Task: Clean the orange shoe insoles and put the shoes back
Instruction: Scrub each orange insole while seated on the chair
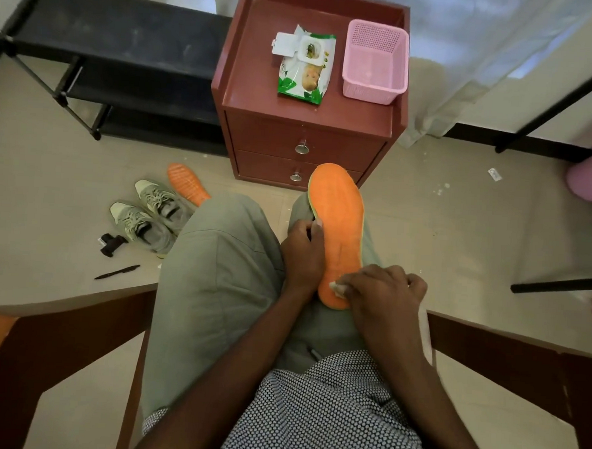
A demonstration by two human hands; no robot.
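Note:
An orange insole [339, 223] lies lengthwise on my right thigh, toe end pointing away from me. My left hand [303, 252] grips its left edge near the middle. My right hand [383, 290] is closed on a small white wipe [339, 288] pressed against the heel end. A second orange insole [187, 184] lies on the floor to the left, partly hidden behind my left knee. Beside it on the floor stand two grey-green laced shoes [147, 216], side by side.
A red-brown bedside cabinet [306, 132] stands ahead, carrying an open wet-wipe pack [306, 67] and a pink plastic basket [375, 63]. A black shoe rack [118, 60] is at the back left. A black pen [117, 272] and a small black object [110, 243] lie on the floor.

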